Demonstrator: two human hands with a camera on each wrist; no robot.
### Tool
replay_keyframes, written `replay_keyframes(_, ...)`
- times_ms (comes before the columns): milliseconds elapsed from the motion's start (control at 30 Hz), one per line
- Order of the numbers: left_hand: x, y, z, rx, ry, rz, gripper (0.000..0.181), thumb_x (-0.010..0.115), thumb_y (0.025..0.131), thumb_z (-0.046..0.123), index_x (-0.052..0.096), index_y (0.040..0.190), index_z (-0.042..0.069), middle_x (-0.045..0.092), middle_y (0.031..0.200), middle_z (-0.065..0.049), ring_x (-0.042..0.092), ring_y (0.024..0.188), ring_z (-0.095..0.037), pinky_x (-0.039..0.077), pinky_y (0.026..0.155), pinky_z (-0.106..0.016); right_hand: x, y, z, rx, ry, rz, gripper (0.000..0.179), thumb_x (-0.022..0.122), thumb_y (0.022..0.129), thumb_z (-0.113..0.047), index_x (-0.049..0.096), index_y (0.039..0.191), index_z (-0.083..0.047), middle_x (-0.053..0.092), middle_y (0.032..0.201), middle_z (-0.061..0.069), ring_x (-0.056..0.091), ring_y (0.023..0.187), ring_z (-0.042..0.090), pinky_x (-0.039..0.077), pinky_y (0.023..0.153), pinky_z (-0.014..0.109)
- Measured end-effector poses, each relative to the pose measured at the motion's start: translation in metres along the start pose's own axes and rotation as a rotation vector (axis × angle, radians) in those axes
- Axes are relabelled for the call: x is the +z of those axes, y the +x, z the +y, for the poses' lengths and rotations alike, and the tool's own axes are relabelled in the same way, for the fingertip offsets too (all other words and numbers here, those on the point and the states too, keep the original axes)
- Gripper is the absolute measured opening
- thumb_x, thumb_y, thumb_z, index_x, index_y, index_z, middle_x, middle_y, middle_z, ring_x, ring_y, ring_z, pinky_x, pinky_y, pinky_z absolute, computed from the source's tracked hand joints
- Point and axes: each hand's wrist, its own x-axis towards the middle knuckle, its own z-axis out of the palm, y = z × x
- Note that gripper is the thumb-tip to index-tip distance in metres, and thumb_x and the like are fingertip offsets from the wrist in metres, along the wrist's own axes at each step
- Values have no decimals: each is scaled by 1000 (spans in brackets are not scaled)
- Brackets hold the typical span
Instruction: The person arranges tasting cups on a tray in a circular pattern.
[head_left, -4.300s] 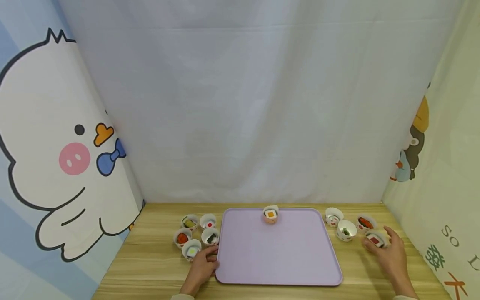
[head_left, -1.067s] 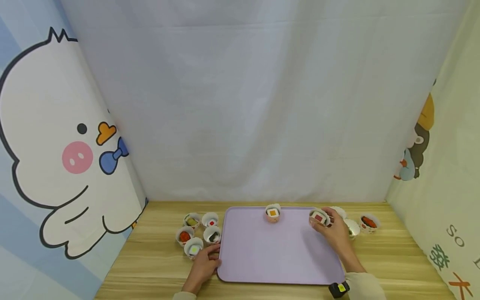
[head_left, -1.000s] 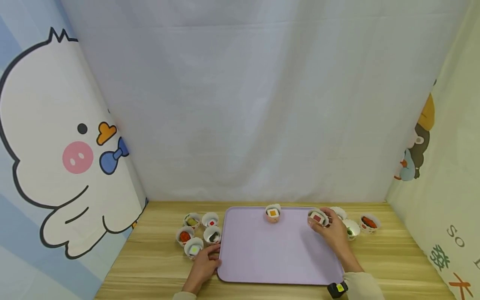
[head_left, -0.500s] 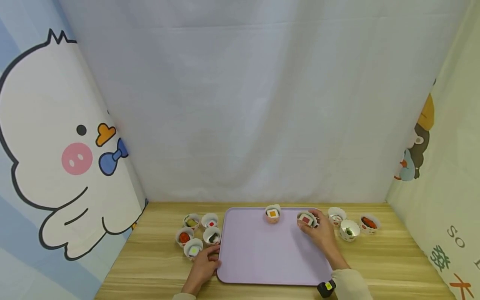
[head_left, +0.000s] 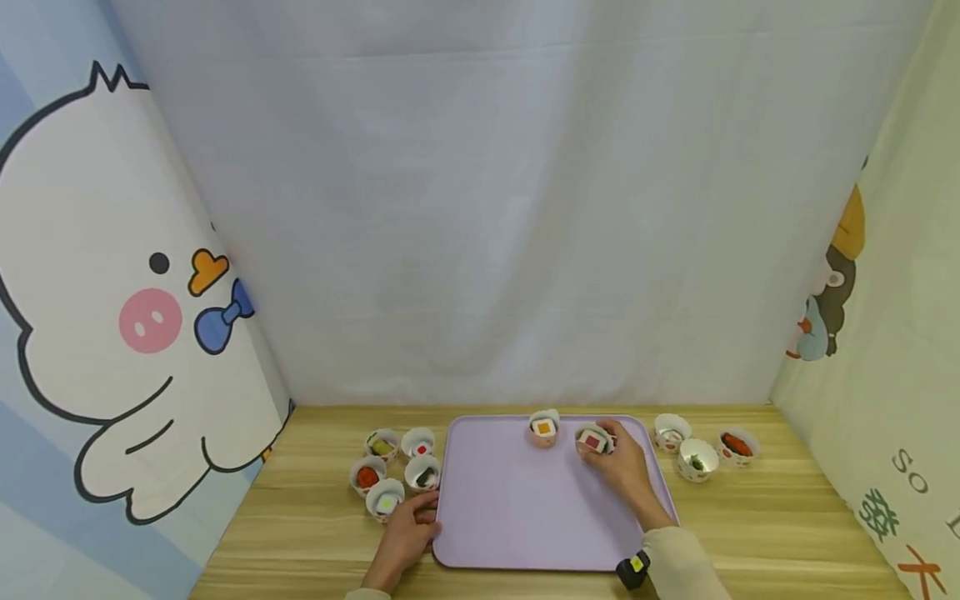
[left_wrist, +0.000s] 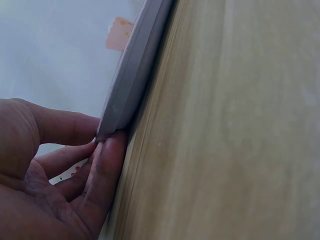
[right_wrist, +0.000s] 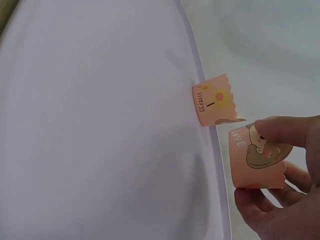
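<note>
My left hand (head_left: 405, 533) pinches the rim of the tray (head_left: 551, 504) near eight o'clock; my right hand (head_left: 625, 468), fingers curled round the "LOVE" cup (right_wrist: 255, 167), has carried it leftward to one, near the "sleepy" cup (right_wrist: 215, 102) at twelve, so this transfer looks nearly complete. Three cups (head_left: 697, 475) stand toward two.

Ten cups (head_left: 696, 477) are showing: five cups (head_left: 416, 463) are clustering left of one tray (head_left: 517, 500), three are standing right of it, one cup (head_left: 543, 442) is sitting on it, and one held cup (right_wrist: 245, 170) is completing the count. Two hands (one left hand (head_left: 407, 528), one right hand (head_left: 624, 468)) and one table (head_left: 795, 533) are also appearing.
</note>
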Motion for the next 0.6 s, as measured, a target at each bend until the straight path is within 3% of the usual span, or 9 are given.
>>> replay_keyframes(600, 0, 1, 0, -3, 3, -13, 53, 58, 80, -9, 52, 132, -12, 65, 108, -23, 58, 77, -14, 55, 56, -32, 23, 7, 2, 41, 21, -38, 61, 82, 76, -10, 55, 130, 0, 59, 126, 25, 59, 101, 30, 46, 81, 33)
